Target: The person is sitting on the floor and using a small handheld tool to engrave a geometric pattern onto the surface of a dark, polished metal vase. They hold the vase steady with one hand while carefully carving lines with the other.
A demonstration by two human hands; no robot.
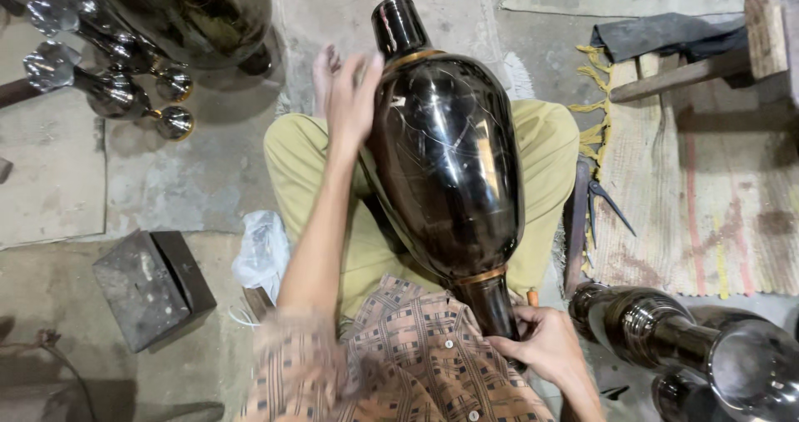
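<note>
A large glossy black vase (449, 164) with brass rings near both ends lies tilted across my lap, neck pointing away from me. My left hand (351, 97) rests with fingers spread on its upper shoulder beside the top brass ring. My right hand (545, 343) grips the narrow dark base below the lower brass ring. I sit cross-legged in olive trousers (304, 172) and a checked shirt.
Shiny dark metal pieces (116, 81) lie at the top left, more polished ones (707, 347) at the bottom right. A woven mat (699, 197) with scissors (603, 201) at its edge lies right. A grey block (150, 285) and plastic bag (262, 251) sit left.
</note>
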